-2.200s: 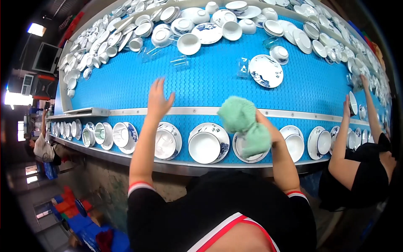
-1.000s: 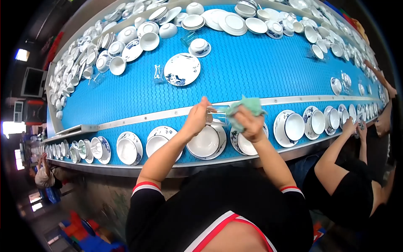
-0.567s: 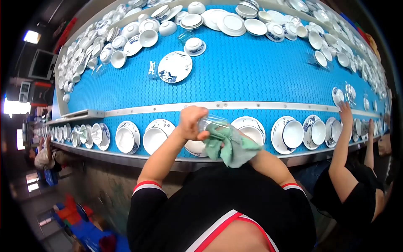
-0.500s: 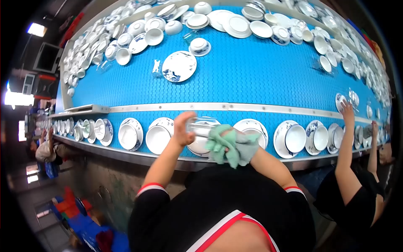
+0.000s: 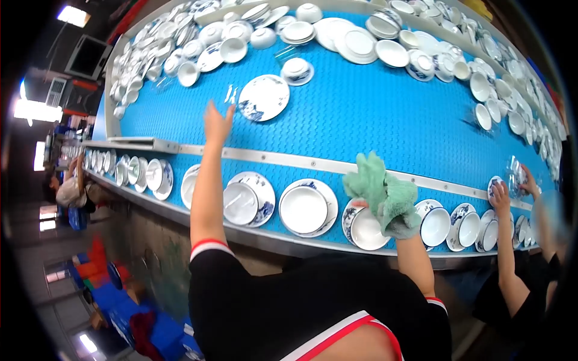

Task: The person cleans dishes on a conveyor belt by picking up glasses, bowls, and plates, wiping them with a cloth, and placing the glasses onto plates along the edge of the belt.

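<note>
My left hand point(image 5: 218, 123) reaches out over the blue belt with its fingers apart and nothing in them. Just beyond its fingertips stands a clear glass point(image 5: 231, 94), beside a white plate point(image 5: 264, 97) with blue flowers. A green cloth point(image 5: 382, 195) wraps and largely hides my right hand point(image 5: 359, 203), which grips it above the near row of dishes. Below the cloth sits a white bowl point(image 5: 368, 230) on a patterned plate. To the left, another bowl point(image 5: 304, 209) rests on its plate, and a third bowl point(image 5: 239, 203) has a see-through shape inside that I cannot make out.
A metal rail point(image 5: 313, 163) divides the near row from the wide belt point(image 5: 361, 108). Stacked bowls and plates point(image 5: 355, 43) crowd the far side. At right, a co-worker's hand point(image 5: 500, 197) is at a small dish; another person point(image 5: 71, 191) stands far left.
My left hand has let go of a clear glass and moved forward and left over the belt. My right hand, still in the cloth, has moved right. The view has shifted.
</note>
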{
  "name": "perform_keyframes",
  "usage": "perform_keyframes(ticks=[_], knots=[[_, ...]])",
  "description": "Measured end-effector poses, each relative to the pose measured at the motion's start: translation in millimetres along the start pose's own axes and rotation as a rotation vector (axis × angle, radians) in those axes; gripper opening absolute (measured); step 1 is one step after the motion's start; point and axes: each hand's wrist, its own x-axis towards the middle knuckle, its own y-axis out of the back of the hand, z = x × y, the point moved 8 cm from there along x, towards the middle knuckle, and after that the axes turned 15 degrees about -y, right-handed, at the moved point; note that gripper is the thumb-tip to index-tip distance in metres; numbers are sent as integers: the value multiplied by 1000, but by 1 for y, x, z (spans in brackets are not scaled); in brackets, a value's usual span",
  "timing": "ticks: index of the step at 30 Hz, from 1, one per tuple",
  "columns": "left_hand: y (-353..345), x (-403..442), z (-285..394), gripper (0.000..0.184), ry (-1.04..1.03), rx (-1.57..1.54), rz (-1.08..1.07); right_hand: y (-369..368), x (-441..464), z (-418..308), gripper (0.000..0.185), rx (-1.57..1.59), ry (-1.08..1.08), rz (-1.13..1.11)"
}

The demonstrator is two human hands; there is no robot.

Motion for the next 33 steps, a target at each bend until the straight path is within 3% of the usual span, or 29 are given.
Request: perform_keyframes(ticks=[2, 3, 4, 5, 6, 7, 8, 9, 10, 12, 13, 14, 15, 16, 18, 19, 21, 22, 24, 25, 26, 28, 30, 32, 33], knots=[[-70, 25, -56, 65, 234, -41, -166, 11, -10, -7, 72, 22, -53, 87], [-108, 28, -85, 66, 372, -139, -270, 25, -18, -9, 74, -500, -61, 258], [-104, 38, -75, 62, 327, -54, -222, 37, -30, -14, 76, -1019, -87, 442], [-94, 42, -53, 58, 280, 27, -172, 50, -40, -14, 62, -374, -167, 502], [-81, 47, -18, 52, 127, 12, -12, 56, -49, -16, 62, -374, -145, 543], [-60, 44, 20, 46, -20, -8, 153, 44, -54, -27, 63, -299, 68, 304], [-32, 39, 88, 43, -220, -133, 172, 29, -64, -39, 64, -231, 275, 57], [1, 23, 163, 40, -411, -255, 194, 15, -61, -53, 53, -171, 409, -127], [14, 2, 219, 41, -582, -276, 160, 19, -68, -54, 53, -181, 414, -106], [16, -60, 314, 47, -993, -332, -12, 29, -78, -45, 50, 3, 182, -194], [7, -85, 346, 44, -918, -564, -249, 27, -87, -51, 50, -1, 174, -193], [-2, -109, 381, 45, -828, -790, -489, 35, -90, -40, 42, -372, -47, 43], [38, -125, 430, 43, -1209, -642, -101, 50, -101, -34, 34, -737, -268, 282], [36, -130, 449, 37, -1111, -724, -161, 64, -117, -17, 51, -693, -539, 341], [25, -140, 479, 28, -986, -738, -281, 73, -147, -15, 49, 28, -411, 273], [30, -141, 504, 28, -988, -735, -284, 77, -154, -23, 49, 30, -409, 271], [-4, -144, 527, 30, -246, -830, -705, 51, -171, -80, 42, -1393, 134, 186], [-11, -150, 537, 30, -225, -823, -706, 48, -182, -96, 31, -1707, 251, 228], [-39, -161, 544, 36, -11, -1022, -749, 60, -198, -118, 24, -2054, 541, 134], [-36, -164, 554, 39, 261, -1155, -857, 59, -208, -136, 21, -2012, 667, 191], [-37, -162, 558, 39, 287, -1142, -834, 54, -217, -155, 19, -1962, 795, 249], [-42, -164, 562, 42, 678, -1395, -761, 57, -234, -191, 21, -1859, 828, 501], [-53, -165, 569, 42, 684, -1320, -713, 42, -240, -222, 22, -1700, 893, 562], [-10, -121, 619, 45, -329, -814, -244, 36, -232, -220, 24, -1758, 787, 321], [-14, -132, 627, 50, -154, -1052, -304, 50, -230, -215, 19, -1697, 669, 273]])
